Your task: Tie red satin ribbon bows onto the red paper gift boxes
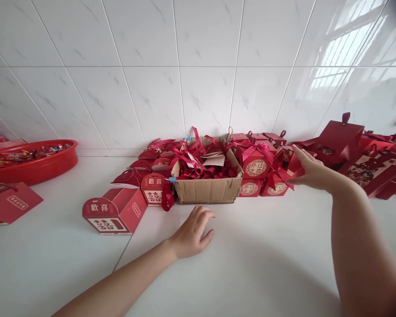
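My left hand [193, 232] rests on the white floor just in front of a brown cardboard box [208, 189] filled with red ribbons and tags; its fingers are loosely curled and hold nothing. My right hand [312, 169] reaches out to the right of the box with fingers stretched, touching the red ribbon of a small red gift box [277, 185] stacked by others [255, 165]. Nothing is gripped in it.
Arched red gift boxes [114, 211] lie left of the cardboard box. A red round tray [33, 162] of sweets and a flat red box [9, 202] sit at far left. Unfolded red boxes [366, 154] pile at right against the tiled wall [198, 66].
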{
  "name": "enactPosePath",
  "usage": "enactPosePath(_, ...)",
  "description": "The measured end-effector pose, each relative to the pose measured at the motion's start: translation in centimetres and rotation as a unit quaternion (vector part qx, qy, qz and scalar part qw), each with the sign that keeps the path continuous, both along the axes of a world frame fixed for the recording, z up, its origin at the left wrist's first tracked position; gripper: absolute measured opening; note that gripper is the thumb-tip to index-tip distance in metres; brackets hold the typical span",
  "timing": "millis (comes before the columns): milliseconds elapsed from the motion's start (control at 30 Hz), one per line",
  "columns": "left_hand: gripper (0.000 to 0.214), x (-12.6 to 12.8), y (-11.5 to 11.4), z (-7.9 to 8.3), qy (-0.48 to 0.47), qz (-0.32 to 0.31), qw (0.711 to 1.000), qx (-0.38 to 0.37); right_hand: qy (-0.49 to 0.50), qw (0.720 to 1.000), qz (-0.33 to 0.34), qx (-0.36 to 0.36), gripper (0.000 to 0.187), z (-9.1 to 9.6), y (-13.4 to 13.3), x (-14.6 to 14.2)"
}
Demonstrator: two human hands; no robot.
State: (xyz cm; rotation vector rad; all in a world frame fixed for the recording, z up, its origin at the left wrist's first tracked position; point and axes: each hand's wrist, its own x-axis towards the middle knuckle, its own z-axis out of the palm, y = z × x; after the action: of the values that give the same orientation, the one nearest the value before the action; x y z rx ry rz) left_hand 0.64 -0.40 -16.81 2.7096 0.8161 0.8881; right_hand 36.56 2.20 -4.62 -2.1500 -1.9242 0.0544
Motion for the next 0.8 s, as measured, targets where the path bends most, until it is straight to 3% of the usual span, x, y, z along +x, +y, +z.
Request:
enactPosePath(100,0.034,0.0,-0.1,-0.1,0.002,-0.004,1.000,-0.002,0.056,0.998,-0.026,-0.032,0.097,0.5,-0.3,-0.8)
enactPosePath(300,0.029,-0.1,0.3,-0.1,0.000,0.005,0.999,0.033,0.070,0.997,-0.035,-0.023,0.097,0.8,-0.5,-1.7)
enactPosePath(400,0.021,0.0,-0.6,1.1,0.013,-0.007,0.992,0.124,0.060,0.998,-0.027,-0.024,0.098,0.9,-0.6,-1.8)
enactPosePath(500,0.024,-0.6,-3.2,3.6,0.034,-0.061,0.960,0.271,0.059,0.998,-0.021,-0.027,0.096,0.9,-0.6,-1.7)
enactPosePath(533,0.023,-1.1,-4.2,4.4,0.034,-0.050,0.955,0.289,0.059,0.998,-0.024,-0.024,0.095,0.8,-0.5,-1.6)
enactPosePath(600,0.019,-2.9,-5.7,6.0,0.023,0.008,0.952,0.304,0.055,0.998,-0.040,-0.003,0.094,0.8,-0.4,-1.3)
enactPosePath(633,0.019,-4.1,-6.0,6.7,0.006,0.070,0.944,0.321,0.052,0.997,-0.049,0.016,0.093,0.8,-0.4,-1.2)
enactPosePath(700,0.024,-7.2,-5.7,7.6,-0.036,0.215,0.910,0.352,0.048,0.994,-0.070,0.062,0.092,1.0,-0.4,-1.1)
enactPosePath(800,0.032,-12.0,-3.9,8.4,-0.050,0.405,0.855,0.320,0.064,0.983,-0.103,0.136,0.093,2.0,-1.1,-1.4)
